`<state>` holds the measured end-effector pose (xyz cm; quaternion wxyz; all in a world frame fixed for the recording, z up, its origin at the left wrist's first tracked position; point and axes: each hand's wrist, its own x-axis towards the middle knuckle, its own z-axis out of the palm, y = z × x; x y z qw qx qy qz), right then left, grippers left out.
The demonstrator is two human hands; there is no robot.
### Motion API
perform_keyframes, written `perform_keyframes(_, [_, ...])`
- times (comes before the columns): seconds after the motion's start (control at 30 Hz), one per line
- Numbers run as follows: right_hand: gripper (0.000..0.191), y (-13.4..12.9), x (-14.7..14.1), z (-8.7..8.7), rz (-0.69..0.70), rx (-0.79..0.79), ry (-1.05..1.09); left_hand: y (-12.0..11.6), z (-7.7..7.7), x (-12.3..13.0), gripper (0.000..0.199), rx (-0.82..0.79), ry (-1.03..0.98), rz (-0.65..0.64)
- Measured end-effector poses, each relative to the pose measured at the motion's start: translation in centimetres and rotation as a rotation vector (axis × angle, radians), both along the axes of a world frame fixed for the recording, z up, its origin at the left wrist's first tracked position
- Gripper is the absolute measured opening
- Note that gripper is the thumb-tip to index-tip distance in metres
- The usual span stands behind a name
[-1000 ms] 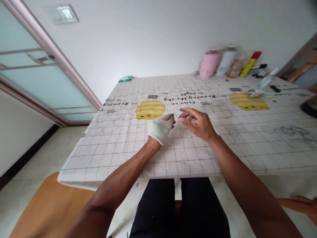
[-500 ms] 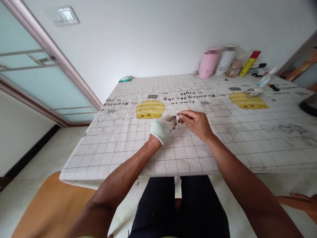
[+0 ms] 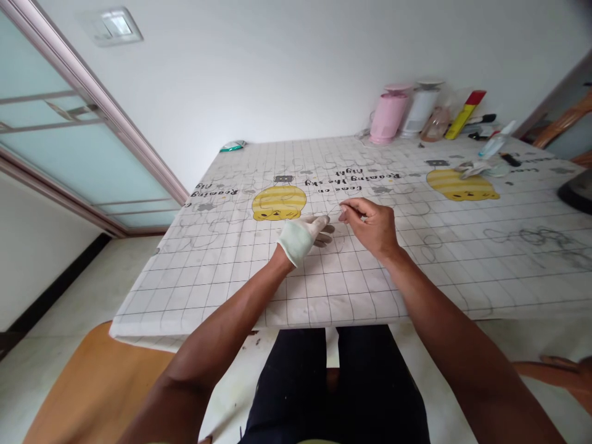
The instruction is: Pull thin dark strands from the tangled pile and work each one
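Observation:
My left hand point(image 3: 308, 236) wears a white glove with a pale green cuff and hovers low over the checked tablecloth point(image 3: 222, 271). Its fingers are stretched forward and slightly apart, and nothing shows between them. Bare, my right hand point(image 3: 374, 227) is just to the right, thumb and forefinger pinched together. Whatever lies in that pinch is too fine to make out; a faint thin line shows near the fingertips. A small gap separates the two hands. Beneath and around them, thin grey loops like thread point(image 3: 432, 246) lie on the cloth.
A darker tangle of thread point(image 3: 546, 239) lies at the right. Along the wall stand a pink cylinder point(image 3: 387, 117), a white one point(image 3: 419, 111), bottles and a yellow-red box point(image 3: 465, 117). A green-white packet point(image 3: 232, 146) sits at the back left. An orange-brown seat point(image 3: 92, 382) is lower left.
My hands have moved apart, the right one slightly to the right. The fingers of my gloved left hand have opened from a pinch. My right hand stays pinched.

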<state>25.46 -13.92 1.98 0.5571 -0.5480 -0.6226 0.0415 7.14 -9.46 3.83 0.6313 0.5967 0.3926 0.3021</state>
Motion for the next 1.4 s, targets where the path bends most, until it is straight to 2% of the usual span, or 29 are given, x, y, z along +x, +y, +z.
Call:
perform_keyframes(0.17, [0.022, -0.1, -0.3, 0.0, 0.048, -0.016, 0.080, 0.5, -0.5, 0.3, 0.020, -0.082, -0.068, -0.047])
perform_keyframes(0.3, [0.034, -0.2, -0.3, 0.5, 0.146, -0.118, 0.226, 0.9, -0.4, 0.8, 0.014, -0.123, -0.044, -0.013])
perform_keyframes(0.43, [0.042, -0.1, 0.2, 0.8, 0.317, -0.294, 0.346, 1.3, 0.0, 0.8, 0.021, -0.115, -0.063, -0.012])
perform_keyframes(0.53, [0.037, 0.0, 0.3, 0.7, 0.423, -0.429, 0.347, 1.4, 0.1, 0.6, 0.028, -0.078, -0.102, 0.001])
perform_keyframes(0.6, [0.034, 0.0, 0.1, 0.5, 0.450, -0.460, 0.348, 1.5, 0.0, 0.6, 0.032, -0.070, -0.102, 0.009])
perform_keyframes(0.77, [0.030, 0.0, -0.5, 0.5, 0.445, -0.419, 0.341, 1.7, -0.5, 0.6, 0.029, -0.088, -0.086, -0.019])
perform_keyframes(0.93, [0.026, 0.1, 0.0, 0.3, 0.412, -0.399, 0.320, 1.5, -0.5, 0.1, 0.009, -0.078, -0.042, -0.027])
perform_keyframes(1.07, [0.024, 0.2, 0.5, 0.1, 0.424, -0.408, 0.358, 1.4, -0.1, -0.1, 0.023, -0.040, 0.092, 0.047])
perform_keyframes(1.17, [0.023, 0.2, 0.7, 0.3, 0.444, -0.369, 0.393, 1.3, -0.1, -0.1, 0.023, -0.038, 0.114, 0.017])
perform_keyframes(1.27, [0.024, 0.2, 0.6, 0.5, 0.449, -0.340, 0.385, 1.4, -0.4, -0.1, 0.014, -0.055, 0.053, -0.014])
perform_keyframes(1.4, [0.024, 0.0, 0.0, 0.3, 0.420, -0.343, 0.308, 1.6, -0.6, -0.1, 0.016, -0.042, -0.113, 0.047])
